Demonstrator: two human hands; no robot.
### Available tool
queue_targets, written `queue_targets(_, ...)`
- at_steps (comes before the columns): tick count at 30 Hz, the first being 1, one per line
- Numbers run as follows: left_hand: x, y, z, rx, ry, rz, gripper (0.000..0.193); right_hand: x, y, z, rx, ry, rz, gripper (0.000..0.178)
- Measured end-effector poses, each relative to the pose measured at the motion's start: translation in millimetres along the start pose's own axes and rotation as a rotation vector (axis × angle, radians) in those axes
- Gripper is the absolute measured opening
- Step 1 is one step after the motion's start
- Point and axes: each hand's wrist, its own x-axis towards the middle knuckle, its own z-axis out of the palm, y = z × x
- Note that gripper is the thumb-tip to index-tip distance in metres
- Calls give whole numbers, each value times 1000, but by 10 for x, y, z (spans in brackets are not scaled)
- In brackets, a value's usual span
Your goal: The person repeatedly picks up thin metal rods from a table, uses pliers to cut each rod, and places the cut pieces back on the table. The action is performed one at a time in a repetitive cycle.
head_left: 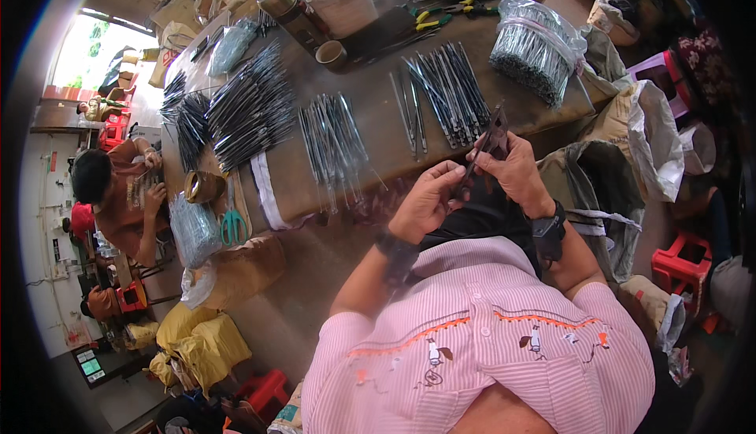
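My right hand [516, 172] is closed around a few dark, thin metal-looking pieces [496, 133] just off the table's front edge. Close beside it, my left hand [429, 202] pinches the lower end of a dark piece between thumb and fingers. The exact kind of these pieces is too small to make out. On the table just beyond my hands lies a bundle of thin dark rods [453, 91], with a few more rods [407, 111] to its left. Another loose bundle of rods [332, 142] is spread out farther left.
Big rod piles [252, 107] cover the table's left. A plastic-wrapped rod bundle [539, 48] stands at right, with yellow-handled pliers [431, 21] behind. Teal scissors [233, 225] lie at the left edge. Sacks [594, 190] and a red stool [681, 268] flank me; another person [126, 190] sits left.
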Motion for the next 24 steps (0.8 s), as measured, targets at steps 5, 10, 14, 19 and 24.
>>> queue_targets(5, 55, -69, -52, -68, -39, -27, 11, -46, -9, -31, -43, 28, 19, 14)
queue_targets(10, 130, -150, -3, 11, 74, 80, 13, -64, 86, -94, -53, 49, -6, 17)
queue_targets(14, 159, -85, -8, 25, 64, 124, 13, -63, 172, -247, 345, 156, 214, 20)
queue_targets(19, 107, -32, 89, 196, 118, 260, 17, -148, 197, -491, 915, 52, 492, 32)
queue_targets(24, 68, -44, 187, 469, 229, 375, 15, -349, 137, -589, 511, -357, 432, 40)
